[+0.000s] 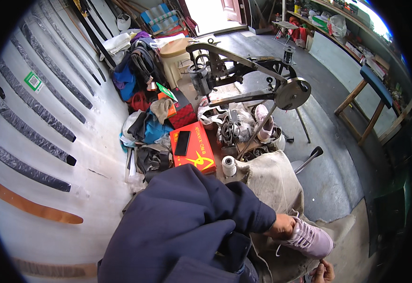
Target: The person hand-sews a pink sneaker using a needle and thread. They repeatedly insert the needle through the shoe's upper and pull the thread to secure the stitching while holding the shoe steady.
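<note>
A pale pink lace-up sneaker (317, 241) is over my lap at the lower right, its toe pointing right. My left hand (281, 227), coming out of a dark navy sleeve, grips it at the ankle opening, with the fingers partly hidden in the shoe. Just below the toe, my right hand (324, 272) has its fingers pinched together near the sole edge; what they hold is too small to make out. White laces hang loose by the shoe. Beneath it, a beige cloth (276, 181) covers my lap, and a thin thread runs across the cloth.
A hand-cranked shoe-stitching machine (243, 70) stands ahead on thin legs. Before it are a white thread spool (229, 166), a red box (197, 146) bearing a black phone (182, 143), and another pink shoe (264, 123). Bags crowd the left wall; a wooden stool (369, 101) stands right.
</note>
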Tool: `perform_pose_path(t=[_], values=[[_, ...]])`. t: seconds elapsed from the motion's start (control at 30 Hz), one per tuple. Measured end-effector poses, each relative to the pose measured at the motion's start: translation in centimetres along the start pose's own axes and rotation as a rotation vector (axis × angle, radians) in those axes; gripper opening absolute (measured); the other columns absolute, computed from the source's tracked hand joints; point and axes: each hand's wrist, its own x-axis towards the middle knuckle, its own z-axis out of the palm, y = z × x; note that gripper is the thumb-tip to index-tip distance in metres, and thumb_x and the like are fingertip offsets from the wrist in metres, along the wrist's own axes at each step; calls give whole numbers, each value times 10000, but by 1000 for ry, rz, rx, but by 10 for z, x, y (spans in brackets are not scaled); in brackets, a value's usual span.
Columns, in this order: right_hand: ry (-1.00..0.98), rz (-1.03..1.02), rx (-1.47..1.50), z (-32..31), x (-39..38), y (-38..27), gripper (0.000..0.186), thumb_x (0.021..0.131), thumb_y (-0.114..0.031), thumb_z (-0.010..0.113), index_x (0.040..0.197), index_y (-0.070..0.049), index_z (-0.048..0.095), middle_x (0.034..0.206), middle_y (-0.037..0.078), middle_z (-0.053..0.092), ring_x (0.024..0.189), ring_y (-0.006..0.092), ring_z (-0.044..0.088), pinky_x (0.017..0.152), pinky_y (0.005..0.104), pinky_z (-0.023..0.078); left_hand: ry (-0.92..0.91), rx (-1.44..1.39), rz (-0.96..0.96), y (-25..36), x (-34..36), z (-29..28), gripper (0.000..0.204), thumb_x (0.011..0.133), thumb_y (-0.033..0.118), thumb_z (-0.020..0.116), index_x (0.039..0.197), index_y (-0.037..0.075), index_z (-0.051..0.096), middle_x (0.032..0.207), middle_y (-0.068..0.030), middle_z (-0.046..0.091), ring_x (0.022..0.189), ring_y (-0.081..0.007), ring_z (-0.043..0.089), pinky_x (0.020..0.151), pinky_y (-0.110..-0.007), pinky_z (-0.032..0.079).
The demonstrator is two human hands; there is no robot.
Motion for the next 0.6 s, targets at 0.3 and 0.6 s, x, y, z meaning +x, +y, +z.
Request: perform_pose_path(t=[0.3,0.6], values=[[-102,50,-102,-8,11,-25,248,1051,-205,664,1156,10,730,748,-27,571,627,65,456,564,247,331,87,-159,67,6,-6,30,353,962,47,710,1310,-6,688,1314,-70,726,1172,-159,650,1034,-319,505],[-108,29,-137,-16,14,-28,262,1052,-264,673,994,-14,725,686,-17,578,588,48,440,545,239,317,214,582,358,18,6,36,334,976,44,704,1306,-5,690,1302,-98,733,1179,-199,658,1025,-339,518]])
